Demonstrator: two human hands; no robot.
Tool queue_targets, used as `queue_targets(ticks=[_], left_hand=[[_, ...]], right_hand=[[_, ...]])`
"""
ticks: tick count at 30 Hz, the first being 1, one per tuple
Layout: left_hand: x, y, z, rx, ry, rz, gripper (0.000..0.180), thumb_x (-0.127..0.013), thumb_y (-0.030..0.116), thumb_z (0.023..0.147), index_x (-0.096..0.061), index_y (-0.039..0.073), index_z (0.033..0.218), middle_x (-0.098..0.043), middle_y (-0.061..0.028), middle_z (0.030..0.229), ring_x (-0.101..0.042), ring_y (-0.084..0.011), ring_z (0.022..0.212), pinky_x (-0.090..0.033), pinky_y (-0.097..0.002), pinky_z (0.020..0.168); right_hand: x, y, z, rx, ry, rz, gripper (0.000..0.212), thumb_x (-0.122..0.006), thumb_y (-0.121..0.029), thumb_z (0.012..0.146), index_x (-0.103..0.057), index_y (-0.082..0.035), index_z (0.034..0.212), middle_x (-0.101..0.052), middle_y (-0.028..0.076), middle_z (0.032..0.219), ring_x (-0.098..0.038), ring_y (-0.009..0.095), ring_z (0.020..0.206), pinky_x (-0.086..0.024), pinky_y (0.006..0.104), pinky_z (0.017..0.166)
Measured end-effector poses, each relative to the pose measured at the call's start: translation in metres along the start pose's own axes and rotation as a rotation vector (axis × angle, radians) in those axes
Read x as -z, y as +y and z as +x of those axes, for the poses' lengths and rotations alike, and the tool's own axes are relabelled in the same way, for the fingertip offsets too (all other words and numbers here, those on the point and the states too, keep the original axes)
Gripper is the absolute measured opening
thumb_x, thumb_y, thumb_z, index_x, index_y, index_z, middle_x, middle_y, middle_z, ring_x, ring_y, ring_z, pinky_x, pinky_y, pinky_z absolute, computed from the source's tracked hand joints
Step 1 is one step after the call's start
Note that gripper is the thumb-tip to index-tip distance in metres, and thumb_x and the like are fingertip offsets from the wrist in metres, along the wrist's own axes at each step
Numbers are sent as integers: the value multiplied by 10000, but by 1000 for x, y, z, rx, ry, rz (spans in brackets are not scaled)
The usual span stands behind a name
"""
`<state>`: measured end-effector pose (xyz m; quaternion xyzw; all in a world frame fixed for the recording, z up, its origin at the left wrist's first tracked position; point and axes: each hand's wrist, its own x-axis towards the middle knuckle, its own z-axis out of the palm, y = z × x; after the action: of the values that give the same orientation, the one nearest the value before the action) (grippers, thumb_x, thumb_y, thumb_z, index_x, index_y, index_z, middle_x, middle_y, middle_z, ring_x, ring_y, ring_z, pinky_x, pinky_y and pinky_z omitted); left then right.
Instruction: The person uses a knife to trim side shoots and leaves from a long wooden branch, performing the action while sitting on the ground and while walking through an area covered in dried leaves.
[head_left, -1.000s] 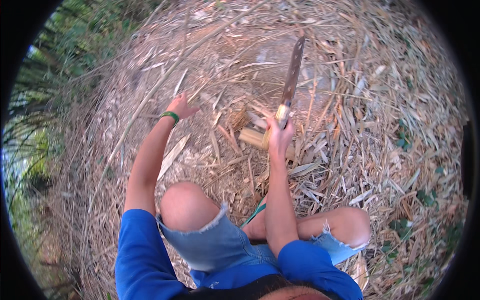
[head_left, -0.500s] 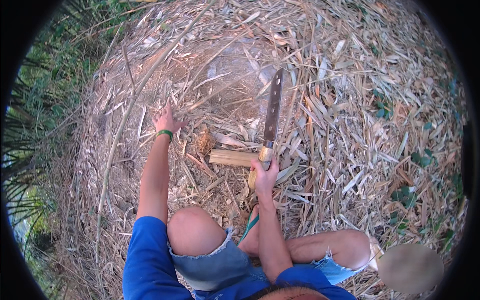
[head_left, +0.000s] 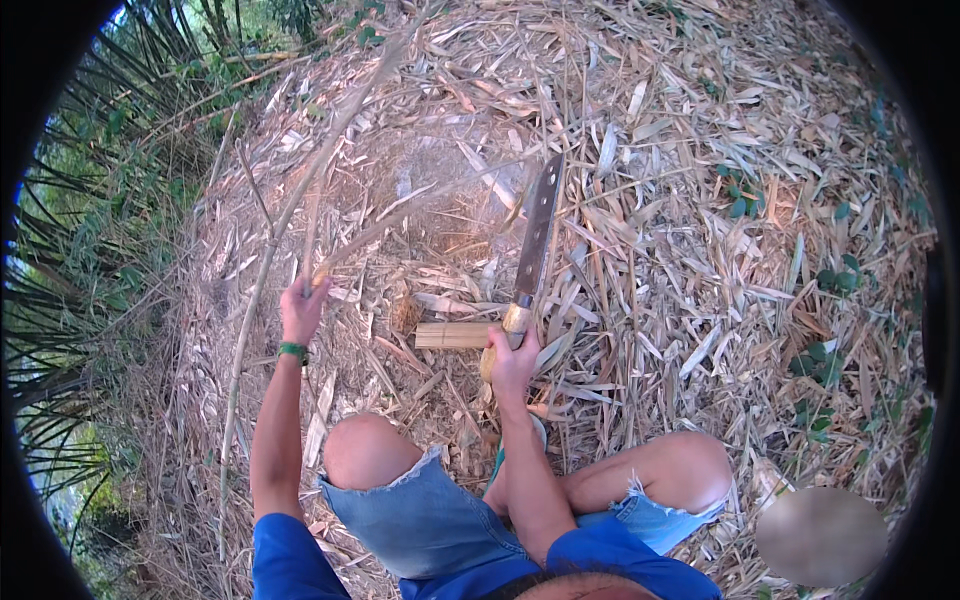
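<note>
My right hand [head_left: 512,365] is wrapped round the pale wooden handle of a large knife [head_left: 538,225]. Its long dark blade, with a row of holes, points up and away from me, above the leaf-strewn ground. Just left of that hand lies a short split piece of wood [head_left: 450,335]. Farther left, my left hand [head_left: 302,312], with a green band at its wrist, is closed on the near end of a thin dry stick [head_left: 395,217]. The stick looks blurred and slants away to the right, toward the blade.
Dry leaves and husks [head_left: 680,250] cover the ground. A long thin pole [head_left: 262,270] runs lengthwise on the left, past my left arm. Green plants [head_left: 120,170] grow at the left edge. My bent knees [head_left: 370,450] frame the near side. A brown fibrous clump [head_left: 405,313] lies beside the wood.
My left hand, spread over the litter before, has closed on the thin stick and drawn nearer to me. The knife, still in my right hand, has shifted slightly left.
</note>
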<state>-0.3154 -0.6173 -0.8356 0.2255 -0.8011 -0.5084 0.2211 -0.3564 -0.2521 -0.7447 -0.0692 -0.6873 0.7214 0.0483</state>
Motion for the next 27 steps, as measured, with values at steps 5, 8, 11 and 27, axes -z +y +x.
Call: queue_targets(ticks=[5,8,11,27], left_hand=[[87,110,18,-15,557,-138,340,-633,352,953,-636,28,850,-504,27,636,-423,-58,553,-319,-256,474],[142,165,17,-1,798,-329,339,-631,378,956,-565,87,795,-427,57,611,-380,-56,518,-328,-260,457],[196,180,16,-5,958,-471,344,-677,353,931,-505,114,753,-374,75,601,-359,-57,495,-385,-279,451],[313,155,-107,68,949,-581,427,-611,377,958,-476,32,744,-531,-65,626,-602,-208,577,-586,-376,604]], right_hand=[[-23,-26,-9,47,-51,120,198,-666,-56,812,-543,-18,962,-565,10,695,-544,92,595,-421,251,548],[-33,-34,-13,22,-84,136,187,-646,-55,832,-540,-9,980,-571,25,711,-549,111,607,-432,260,571],[-43,-38,-17,-5,-132,50,167,-632,-53,857,-539,0,985,-566,32,708,-547,128,600,-448,270,595],[-88,-4,-136,-233,-1141,-193,251,-731,-65,780,-581,-5,971,-595,29,733,-561,114,609,-448,272,541]])
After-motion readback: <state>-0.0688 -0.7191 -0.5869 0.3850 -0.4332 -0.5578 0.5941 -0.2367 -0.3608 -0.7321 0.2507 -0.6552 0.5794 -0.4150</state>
